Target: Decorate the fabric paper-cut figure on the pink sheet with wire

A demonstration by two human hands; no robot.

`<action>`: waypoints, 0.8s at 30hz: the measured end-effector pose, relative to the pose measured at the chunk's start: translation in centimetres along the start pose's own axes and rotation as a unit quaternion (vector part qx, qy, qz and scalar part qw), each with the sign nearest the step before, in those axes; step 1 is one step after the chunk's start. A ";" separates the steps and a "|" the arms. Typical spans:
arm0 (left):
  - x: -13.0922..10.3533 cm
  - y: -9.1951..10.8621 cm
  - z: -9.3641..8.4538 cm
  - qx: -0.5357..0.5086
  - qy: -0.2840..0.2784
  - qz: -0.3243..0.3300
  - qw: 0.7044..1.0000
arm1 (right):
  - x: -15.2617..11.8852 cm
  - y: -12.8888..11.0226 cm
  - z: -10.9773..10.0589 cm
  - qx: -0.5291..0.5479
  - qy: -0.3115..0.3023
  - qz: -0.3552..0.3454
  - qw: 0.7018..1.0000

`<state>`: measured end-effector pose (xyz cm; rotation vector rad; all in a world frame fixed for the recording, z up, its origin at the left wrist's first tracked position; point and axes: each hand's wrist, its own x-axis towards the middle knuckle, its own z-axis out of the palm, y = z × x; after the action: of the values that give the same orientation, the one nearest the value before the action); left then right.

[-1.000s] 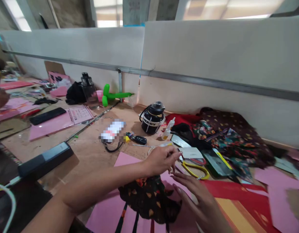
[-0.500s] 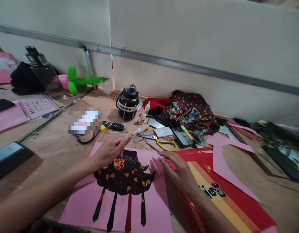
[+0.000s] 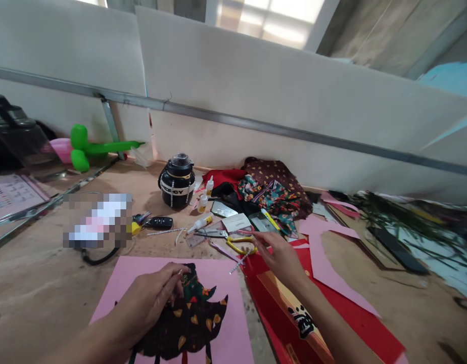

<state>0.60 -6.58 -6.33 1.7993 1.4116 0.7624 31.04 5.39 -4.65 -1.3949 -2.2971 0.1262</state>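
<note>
My left hand (image 3: 152,296) rests over the fabric collage, its fingers curled in a pinch; what they hold, if anything, is hidden. Beneath it, a brown fabric piece with gold hearts (image 3: 193,323) and a dark floral piece (image 3: 195,289) lie on a pink sheet (image 3: 112,283). My right hand (image 3: 279,255) is stretched over to the yellow-handled scissors (image 3: 237,245), fingertips at the handles. A thin silvery beaded strip (image 3: 239,263) slants down from its thumb and seems pinched there.
Behind the scissors stand small glue bottles (image 3: 203,201) and a black jug (image 3: 176,184). Fabric scraps (image 3: 275,189) are heaped by the wall. A car key (image 3: 159,222) lies further left. Under my right forearm is a red paper bag (image 3: 351,318), with pink paper offcuts (image 3: 328,263) beside it.
My left hand has come down onto the collage. My right hand has moved from the sheet's right edge to the scissors, and the beaded strip now shows. The view has tilted up and turned right.
</note>
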 end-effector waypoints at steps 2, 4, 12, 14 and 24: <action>-0.1 -0.2 0.1 -0.010 0.005 0.003 1.000 | 1.0 1.3 0.0 -0.019 0.014 0.015 1.000; -0.2 -0.4 0.1 -0.013 0.016 -0.002 1.000 | 2.0 2.5 -0.1 -0.031 0.027 0.032 0.999; 0.2 -0.1 0.2 0.006 0.011 -0.013 1.000 | 3.5 3.4 -0.3 -0.031 0.036 0.044 0.998; 0.3 -0.2 0.2 0.014 0.011 -0.013 1.000 | 3.3 3.5 -0.6 -0.033 0.037 0.049 0.998; 0.3 -0.9 0.4 -0.003 0.041 -0.017 0.999 | 2.7 5.5 -2.4 -0.076 0.002 0.132 0.988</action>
<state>0.45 -6.25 -7.27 1.7524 1.4891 0.8294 35.52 10.07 -3.31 -1.7719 -2.1456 0.0306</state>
